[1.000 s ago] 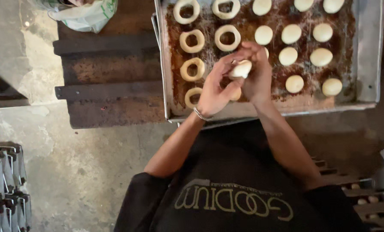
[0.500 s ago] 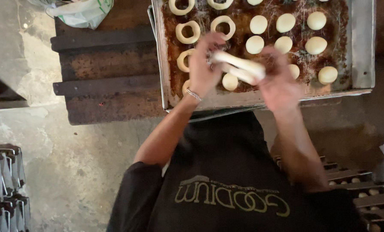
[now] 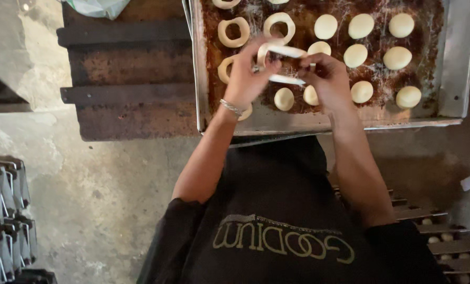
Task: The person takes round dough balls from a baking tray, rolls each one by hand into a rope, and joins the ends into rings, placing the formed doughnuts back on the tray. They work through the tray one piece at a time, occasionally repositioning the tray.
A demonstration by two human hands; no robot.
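Dough loop stretched over the tray

Gripping from both ends, our left hand [image 3: 248,79] and right hand [image 3: 327,79] pinched a stretched dough loop [image 3: 285,66] just above the tray [image 3: 458,68], between finished rings [image 3: 234,31] and round balls [image 3: 397,58].

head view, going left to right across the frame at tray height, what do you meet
rusty bench → tray rim → dough rings → left hand → stretched dough loop → right hand → dough balls
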